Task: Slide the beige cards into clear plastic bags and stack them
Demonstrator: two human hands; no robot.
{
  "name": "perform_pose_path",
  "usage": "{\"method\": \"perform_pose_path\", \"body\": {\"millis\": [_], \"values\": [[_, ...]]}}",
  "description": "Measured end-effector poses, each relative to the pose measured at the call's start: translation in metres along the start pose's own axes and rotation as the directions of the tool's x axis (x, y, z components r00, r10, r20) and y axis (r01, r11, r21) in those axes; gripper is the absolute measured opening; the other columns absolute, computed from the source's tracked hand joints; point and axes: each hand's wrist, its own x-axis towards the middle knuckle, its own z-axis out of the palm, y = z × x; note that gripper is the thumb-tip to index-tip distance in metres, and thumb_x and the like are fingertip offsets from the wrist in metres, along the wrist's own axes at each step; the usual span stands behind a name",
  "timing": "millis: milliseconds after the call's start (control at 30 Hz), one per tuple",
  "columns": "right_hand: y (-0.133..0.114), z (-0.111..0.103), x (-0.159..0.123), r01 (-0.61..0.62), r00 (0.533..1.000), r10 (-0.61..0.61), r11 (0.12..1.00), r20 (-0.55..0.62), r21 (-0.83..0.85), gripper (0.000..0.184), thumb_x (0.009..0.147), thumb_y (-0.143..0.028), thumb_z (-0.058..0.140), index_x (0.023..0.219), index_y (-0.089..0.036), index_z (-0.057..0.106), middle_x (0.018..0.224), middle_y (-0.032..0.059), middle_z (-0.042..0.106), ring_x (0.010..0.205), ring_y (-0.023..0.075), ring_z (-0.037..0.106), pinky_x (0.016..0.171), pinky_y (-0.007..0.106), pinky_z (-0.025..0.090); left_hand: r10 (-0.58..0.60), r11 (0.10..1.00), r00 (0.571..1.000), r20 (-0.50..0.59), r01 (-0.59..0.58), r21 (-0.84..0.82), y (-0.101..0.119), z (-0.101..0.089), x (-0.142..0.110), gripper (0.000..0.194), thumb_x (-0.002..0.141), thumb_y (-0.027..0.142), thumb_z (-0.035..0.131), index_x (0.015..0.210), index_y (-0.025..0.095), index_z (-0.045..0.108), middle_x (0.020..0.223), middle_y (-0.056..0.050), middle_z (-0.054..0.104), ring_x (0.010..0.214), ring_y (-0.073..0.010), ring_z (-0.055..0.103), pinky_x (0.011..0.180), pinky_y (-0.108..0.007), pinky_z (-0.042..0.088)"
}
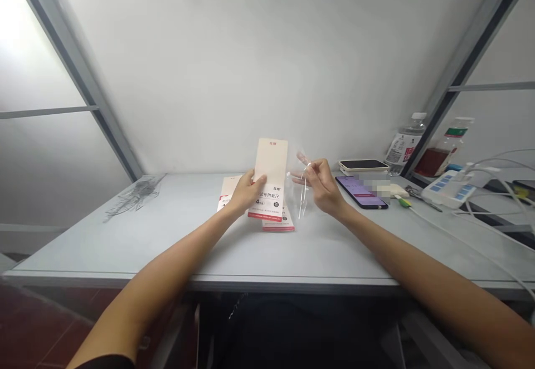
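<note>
While the left hand (247, 192) clamps a cream card (271, 163) upright, the right hand (322, 186) pinches the top of a clear plastic bag (301, 202), which hangs just beside the card.

Right of the right hand's fingers (317, 169), a smartphone (361, 192) blocks the way along the bench (167, 241). Below the left hand's fingers (251, 182), printed cards (278, 223) lie flat. Above both, open air reaches the white wall (267, 68).
</note>
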Motion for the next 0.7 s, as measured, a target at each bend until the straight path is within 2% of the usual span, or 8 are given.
{"method": "perform_pose_path", "body": {"millis": [233, 367, 467, 600, 700], "values": [[-0.0006, 0.0072, -0.0042, 0.078, 0.997, -0.078, 0.997, 0.015, 0.012, 0.026, 0.087, -0.052, 0.042, 0.089, -0.027, 0.033, 0.148, 0.0030, 0.027, 0.118, 0.0200, 0.051, 0.098, 0.048, 0.043, -0.141, 0.982, 0.990, -0.013, 0.138, -0.132, -0.0006, -0.0055, 0.0029, 0.031, 0.076, 0.043, 0.057, 0.094, 0.018, 0.055, 0.089, -0.008, 0.067, 0.071, -0.0186, 0.065, 0.060, -0.032, 0.054], [0.0009, 0.0079, -0.0041, 0.080, 0.996, -0.080, 0.997, 0.037, 0.008, 0.027, 0.088, -0.052, 0.041, 0.089, -0.027, 0.032, 0.148, 0.0039, 0.026, 0.120, 0.0205, 0.048, 0.098, 0.048, 0.042, -0.088, 0.986, 0.996, 0.002, 0.088, -0.143, 0.0009, -0.0044, 0.0015, 0.035, 0.075, 0.046, 0.057, 0.098, 0.019, 0.053, 0.088, -0.006, 0.067, 0.071, -0.0183, 0.065, 0.061, -0.033, 0.054], [0.0019, 0.0073, -0.0037, 0.070, 0.997, -0.070, 0.997, 0.011, 0.024, 0.026, 0.088, -0.052, 0.040, 0.090, -0.028, 0.032, 0.149, 0.0033, 0.024, 0.121, 0.0200, 0.048, 0.097, 0.046, 0.044, -0.048, 0.995, 0.998, -0.035, 0.045, -0.084, 0.0006, -0.0018, 0.0002, 0.038, 0.076, 0.047, 0.056, 0.102, 0.020, 0.052, 0.089, -0.007, 0.067, 0.074, -0.0191, 0.065, 0.062, -0.032, 0.054], [0.0016, 0.0076, -0.0041, 0.097, 0.995, -0.098, 0.990, 0.003, 0.102, 0.023, 0.089, -0.049, 0.041, 0.091, -0.028, 0.032, 0.149, 0.0036, 0.022, 0.116, 0.0195, 0.053, 0.098, 0.046, 0.043, -0.006, 0.999, 0.998, -0.056, 0.003, -0.052, -0.0023, 0.0016, -0.0002, 0.038, 0.078, 0.047, 0.054, 0.105, 0.019, 0.051, 0.092, -0.007, 0.067, 0.076, -0.0198, 0.066, 0.062, -0.031, 0.053], [0.0015, 0.0093, -0.0050, 0.089, 0.996, -0.089, 0.992, -0.003, 0.092, 0.025, 0.088, -0.051, 0.040, 0.092, -0.027, 0.031, 0.148, 0.0055, 0.023, 0.116, 0.0211, 0.053, 0.096, 0.048, 0.043, 0.001, 0.998, 0.997, -0.071, -0.006, -0.069, -0.0035, 0.0038, -0.0004, 0.041, 0.079, 0.047, 0.053, 0.108, 0.019, 0.050, 0.095, -0.008, 0.067, 0.079, -0.0192, 0.066, 0.063, -0.030, 0.053]]}}
